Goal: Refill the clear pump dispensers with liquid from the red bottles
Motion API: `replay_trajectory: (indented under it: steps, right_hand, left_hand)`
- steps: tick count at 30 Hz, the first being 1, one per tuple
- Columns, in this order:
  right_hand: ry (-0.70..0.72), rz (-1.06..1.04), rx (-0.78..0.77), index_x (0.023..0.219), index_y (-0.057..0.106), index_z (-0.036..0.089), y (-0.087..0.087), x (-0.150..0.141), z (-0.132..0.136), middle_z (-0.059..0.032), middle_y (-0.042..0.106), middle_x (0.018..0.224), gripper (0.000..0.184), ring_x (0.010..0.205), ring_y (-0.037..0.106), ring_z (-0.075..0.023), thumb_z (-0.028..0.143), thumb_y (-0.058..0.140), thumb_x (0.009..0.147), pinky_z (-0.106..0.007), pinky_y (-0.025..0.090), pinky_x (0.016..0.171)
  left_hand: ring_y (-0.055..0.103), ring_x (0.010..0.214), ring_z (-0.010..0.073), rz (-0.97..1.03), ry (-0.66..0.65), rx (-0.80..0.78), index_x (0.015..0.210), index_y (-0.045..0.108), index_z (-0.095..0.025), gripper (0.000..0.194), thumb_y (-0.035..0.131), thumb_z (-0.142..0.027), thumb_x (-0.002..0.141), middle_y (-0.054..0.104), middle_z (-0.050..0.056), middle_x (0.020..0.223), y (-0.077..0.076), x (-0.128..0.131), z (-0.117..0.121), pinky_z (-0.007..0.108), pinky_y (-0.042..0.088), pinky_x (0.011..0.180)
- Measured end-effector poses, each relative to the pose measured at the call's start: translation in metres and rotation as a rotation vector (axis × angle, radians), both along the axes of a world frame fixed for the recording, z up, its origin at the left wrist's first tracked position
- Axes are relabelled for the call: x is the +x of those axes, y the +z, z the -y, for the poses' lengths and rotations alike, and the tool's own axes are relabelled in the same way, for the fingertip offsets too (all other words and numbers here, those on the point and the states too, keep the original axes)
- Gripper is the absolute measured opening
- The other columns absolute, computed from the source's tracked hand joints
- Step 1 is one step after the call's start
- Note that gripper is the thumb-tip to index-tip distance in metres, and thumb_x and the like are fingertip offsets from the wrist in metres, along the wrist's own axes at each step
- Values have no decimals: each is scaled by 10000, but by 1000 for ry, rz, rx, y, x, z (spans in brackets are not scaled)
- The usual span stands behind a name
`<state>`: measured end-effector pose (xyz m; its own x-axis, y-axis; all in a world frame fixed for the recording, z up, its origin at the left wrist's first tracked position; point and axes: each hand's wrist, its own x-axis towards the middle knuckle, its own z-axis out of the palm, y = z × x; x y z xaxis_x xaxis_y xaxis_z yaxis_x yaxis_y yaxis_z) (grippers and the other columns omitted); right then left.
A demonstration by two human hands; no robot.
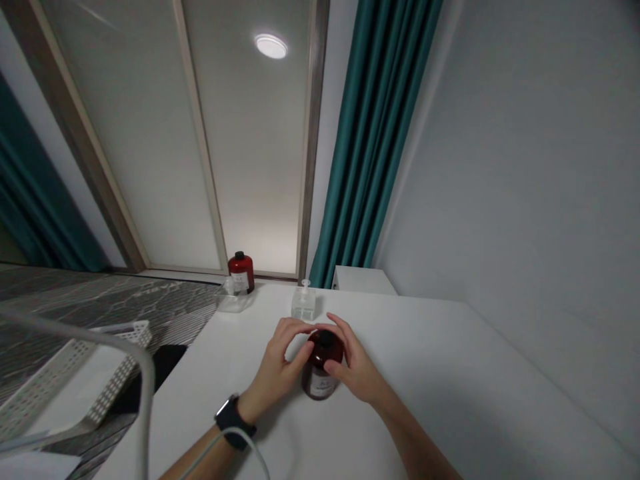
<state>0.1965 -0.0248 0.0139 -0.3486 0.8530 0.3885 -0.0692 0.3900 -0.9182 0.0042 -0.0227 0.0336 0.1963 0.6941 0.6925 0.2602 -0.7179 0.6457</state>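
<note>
Snugly, brown bottle point(317, 373), upright, between left hand point(276, 360), right hand point(354, 363)

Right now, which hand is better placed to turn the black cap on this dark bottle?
Probably the right hand: its fingers curl up beside the black cap of the dark red bottle. The left hand is close too, so it is a narrow call.

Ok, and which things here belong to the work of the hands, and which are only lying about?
In use: the dark red bottle, between the left hand and right hand.

Lying about: a second red bottle, clear pump bottle, clear plastic tray, white perforated basket.
</note>
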Motion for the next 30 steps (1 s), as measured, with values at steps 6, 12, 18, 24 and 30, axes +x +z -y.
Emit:
replay_trajectory:
  steps: [6,12,18,24,30]
  right_hand:
    - [-143,98,31,1470,340,291,2,-3,6,-102,590,1363,903,1261,561,-294,393,832,721,-509,369,1129]
    - [-392,454,533,1490,338,303,-5,-2,5,-120,568,1397,860,1343,474,-344,368,804,770,-584,363,1133]
    - [-393,524,626,1536,236,316,-6,-1,4,-123,579,1378,974,1289,519,-347,390,818,758,-594,400,1102]
    - [-327,520,336,1532,247,362,-6,-1,4,-79,476,1500,1044,1418,378,-340,270,864,695,-579,346,1151]
    - [-265,400,187,1519,278,395,3,0,5,-40,506,1471,1017,1359,468,-269,166,830,696,-494,373,1147]
  left_hand:
    - [592,963,213,-9,-62,1,1077,666,-235,169,580,-210,933,627,59,994,1,0,0,348,496,854]
    - [606,1043,233,4,-123,35,1121,654,-246,252,704,-303,880,654,77,1093,-1,-2,-3,382,504,914]
    - [637,960,214,-8,-90,62,1003,649,-218,230,774,-291,825,671,67,1016,-3,-1,-3,346,534,843]
    - [630,952,203,-16,-2,94,1017,646,-226,183,736,-234,857,625,56,1012,-3,-2,-3,335,543,830]
    - [590,1088,232,-46,15,87,1059,651,-249,197,704,-202,874,577,76,1134,-5,-2,0,384,525,925]
